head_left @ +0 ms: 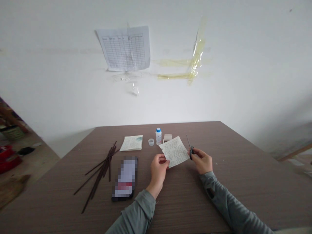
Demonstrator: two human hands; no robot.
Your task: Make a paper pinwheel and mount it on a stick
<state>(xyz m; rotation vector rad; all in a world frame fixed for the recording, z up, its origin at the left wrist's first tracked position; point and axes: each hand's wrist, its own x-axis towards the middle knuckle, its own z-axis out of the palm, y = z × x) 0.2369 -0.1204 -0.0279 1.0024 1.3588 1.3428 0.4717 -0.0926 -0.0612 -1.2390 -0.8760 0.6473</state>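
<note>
My L hand (158,169) is pinched tight on the handwritten sheet (174,151) at its near-left edge, and the sheet sits at 12 o'clock from that hand. R hand (201,161) is nearly closed on a slim pointed tool (188,144), tip up at 11 o'clock, just beside the sheet. On the wood-grain table (219,195): pixelated phone (124,178) at 9 o'clock, dark sticks (102,172) past it, white bottle w/ blue cap (158,136) at 12.

No legible markings found. The handwritten sheet (174,151) and the ruled form (125,48) on the wall (234,65) are too small to read; the phone screen (125,177) is pixelated.
</note>
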